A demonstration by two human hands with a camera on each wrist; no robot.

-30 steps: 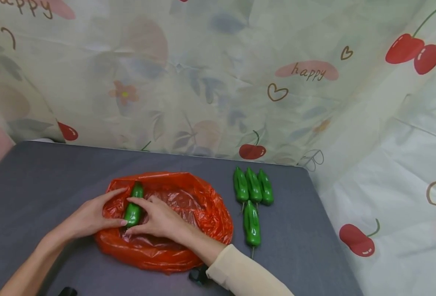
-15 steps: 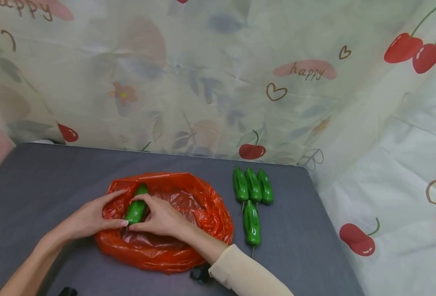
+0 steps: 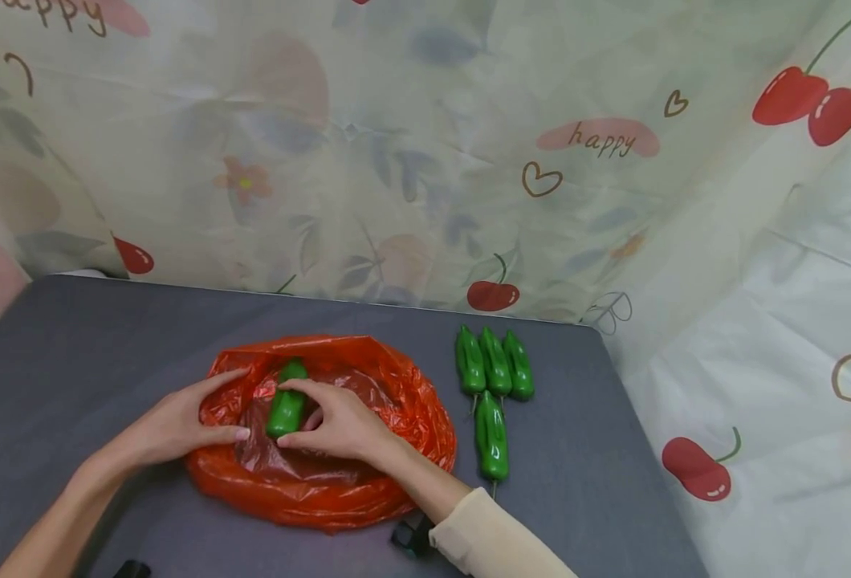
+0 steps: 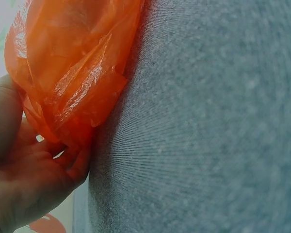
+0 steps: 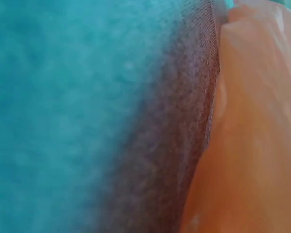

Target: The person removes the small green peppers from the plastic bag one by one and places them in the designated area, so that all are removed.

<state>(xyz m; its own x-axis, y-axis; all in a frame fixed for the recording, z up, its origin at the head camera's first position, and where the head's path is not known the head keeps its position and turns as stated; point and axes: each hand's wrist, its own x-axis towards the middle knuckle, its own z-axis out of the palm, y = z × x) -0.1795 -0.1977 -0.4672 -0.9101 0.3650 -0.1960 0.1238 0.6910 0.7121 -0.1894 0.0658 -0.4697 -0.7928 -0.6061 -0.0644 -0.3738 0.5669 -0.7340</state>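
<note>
An orange-red plastic bag (image 3: 425, 417) lies on the table with its mouth spread wide. My left hand (image 3: 173, 421) grips the bag's left rim, thumb and fingers on either side of the film; the left wrist view shows its fingers behind the bag (image 4: 82, 63). Over the bag's opening, my right hand (image 3: 342, 421) pinches a green pepper (image 3: 287, 408) between thumb and fingers. That pepper stands roughly lengthwise, tilted slightly. In the right wrist view only the bag (image 5: 252, 126) and the tabletop appear; the right hand is out of sight there.
Right of the bag, three green peppers (image 3: 495, 365) lie side by side on the grey table (image 3: 584, 498), with one more pepper (image 3: 492, 441) below them. A dark wrist device (image 3: 413, 536) shows by the right sleeve. Patterned cloth (image 3: 396, 160) hangs behind the table.
My right hand has taken the pepper between its fingers and moved it rightward, away from the left hand, toward the bag's middle. The left hand has stayed on the rim.
</note>
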